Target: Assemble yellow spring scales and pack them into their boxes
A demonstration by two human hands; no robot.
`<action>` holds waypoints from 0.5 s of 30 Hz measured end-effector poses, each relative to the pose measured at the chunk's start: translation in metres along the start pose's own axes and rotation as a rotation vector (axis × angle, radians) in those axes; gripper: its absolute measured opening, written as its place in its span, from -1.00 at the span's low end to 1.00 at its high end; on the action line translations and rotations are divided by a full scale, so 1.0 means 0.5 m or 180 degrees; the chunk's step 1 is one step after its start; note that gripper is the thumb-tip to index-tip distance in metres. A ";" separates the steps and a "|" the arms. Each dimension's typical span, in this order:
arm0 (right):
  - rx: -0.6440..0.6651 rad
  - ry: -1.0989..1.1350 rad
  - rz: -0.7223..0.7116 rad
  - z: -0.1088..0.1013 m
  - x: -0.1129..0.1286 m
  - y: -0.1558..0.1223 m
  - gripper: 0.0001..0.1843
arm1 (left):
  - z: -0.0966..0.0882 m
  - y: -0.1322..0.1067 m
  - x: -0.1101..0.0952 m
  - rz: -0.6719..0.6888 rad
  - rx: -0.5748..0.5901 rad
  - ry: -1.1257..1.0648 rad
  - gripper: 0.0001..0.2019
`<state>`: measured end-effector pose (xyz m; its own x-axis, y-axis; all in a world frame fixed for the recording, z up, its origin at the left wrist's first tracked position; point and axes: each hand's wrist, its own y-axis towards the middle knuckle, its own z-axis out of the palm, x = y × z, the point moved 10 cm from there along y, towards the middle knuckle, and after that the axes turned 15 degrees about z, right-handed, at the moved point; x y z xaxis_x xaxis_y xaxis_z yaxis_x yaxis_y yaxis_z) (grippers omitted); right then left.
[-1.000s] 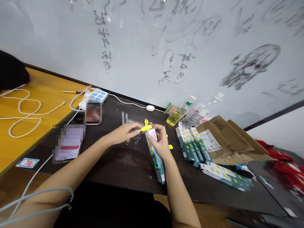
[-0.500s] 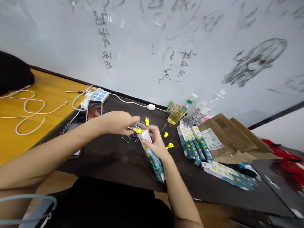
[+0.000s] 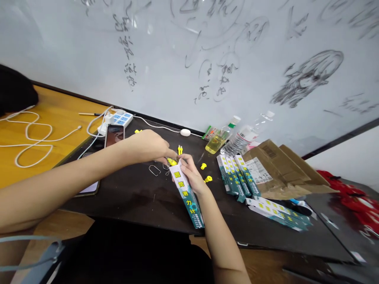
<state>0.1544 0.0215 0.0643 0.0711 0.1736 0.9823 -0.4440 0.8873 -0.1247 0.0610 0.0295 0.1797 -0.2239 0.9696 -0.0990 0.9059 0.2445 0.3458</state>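
Observation:
My right hand [image 3: 191, 173] is wrapped around the upper part of a long white-and-teal box [image 3: 186, 197] with yellow printed characters. The box slants over the dark table's front edge, its upper end away from me. At that end, the fingers of my left hand [image 3: 152, 146] are closed on a yellow-ended spring scale [image 3: 171, 161]. Only its yellow end shows, at the box's mouth; my fingers and the box hide the rest. Just beyond lies a yellow piece with metal prongs [image 3: 180, 150]. A bent wire hook [image 3: 154, 170] lies left of the box.
Yellow caps [image 3: 203, 166] lie right of my hands. Several similar boxes [image 3: 237, 177] lie beside a torn cardboard carton [image 3: 275, 165]. Behind stand a bottle of yellow liquid [image 3: 217, 142] and a water bottle [image 3: 239, 140]. A phone [image 3: 115, 135] and a power strip [image 3: 122, 118] are at left.
The box has turned so its printed front faces me more fully. Less of the yellow spring scale shows at its mouth. My left hand has moved slightly closer to the box.

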 end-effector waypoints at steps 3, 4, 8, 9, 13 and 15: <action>0.0158 0.0146 0.0030 0.004 -0.008 0.004 -0.51 | 0.002 0.002 -0.004 0.0101 -0.0046 0.0038 -0.73; 0.0245 0.0206 0.0046 0.008 -0.010 0.005 -0.52 | 0.000 0.003 -0.008 0.0157 -0.0104 0.0043 -0.74; 0.0585 0.0419 0.0137 0.033 -0.016 0.002 -0.55 | 0.011 0.005 -0.040 0.0463 0.0048 0.0383 -0.76; 0.0617 0.0445 0.0173 0.037 -0.017 0.001 -0.55 | 0.020 0.005 -0.049 0.0536 0.0192 0.0503 -0.75; 0.0526 0.0490 0.0261 0.036 -0.028 0.006 -0.51 | 0.045 0.002 -0.065 0.0598 0.0420 0.0662 -0.55; 0.0463 0.0510 0.0283 0.034 -0.038 0.011 -0.46 | 0.045 0.007 -0.065 0.0541 0.0321 0.0591 -0.48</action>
<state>0.1355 0.0159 0.0475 0.1618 0.3242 0.9320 -0.5782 0.7965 -0.1767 0.0795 -0.0014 0.1629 -0.1191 0.9845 0.1287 0.9653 0.0845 0.2472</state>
